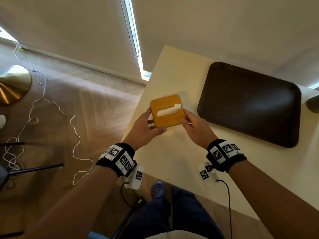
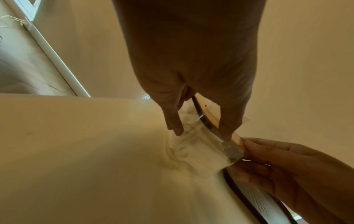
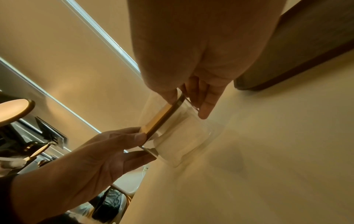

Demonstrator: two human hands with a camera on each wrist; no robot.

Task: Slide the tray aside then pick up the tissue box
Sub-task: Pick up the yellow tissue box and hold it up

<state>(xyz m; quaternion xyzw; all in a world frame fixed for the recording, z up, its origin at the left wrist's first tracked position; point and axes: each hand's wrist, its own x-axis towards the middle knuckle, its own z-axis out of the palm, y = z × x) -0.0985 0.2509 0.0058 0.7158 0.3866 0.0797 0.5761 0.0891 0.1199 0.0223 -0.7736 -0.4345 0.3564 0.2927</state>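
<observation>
The tissue box (image 1: 164, 102) has a tan lid with a white tissue poking from its slot, and a clear body full of tissues (image 2: 195, 145) (image 3: 178, 136). It is near the left edge of the cream table (image 1: 172, 161). My left hand (image 1: 148, 123) (image 2: 201, 127) grips its left side, thumb on the near edge. My right hand (image 1: 189, 123) (image 3: 186, 104) grips its right side. I cannot tell whether the box rests on the table or is just off it. The dark brown tray (image 1: 250, 104) (image 3: 306, 45) lies empty to the right, apart from the box.
A dark rounded object (image 1: 313, 104) sits at the table's far right edge. Left of the table is wooden floor with a white cable (image 1: 34, 118), a brass lamp base (image 1: 12, 83) and black chair legs (image 1: 34, 168). A roller blind hangs behind.
</observation>
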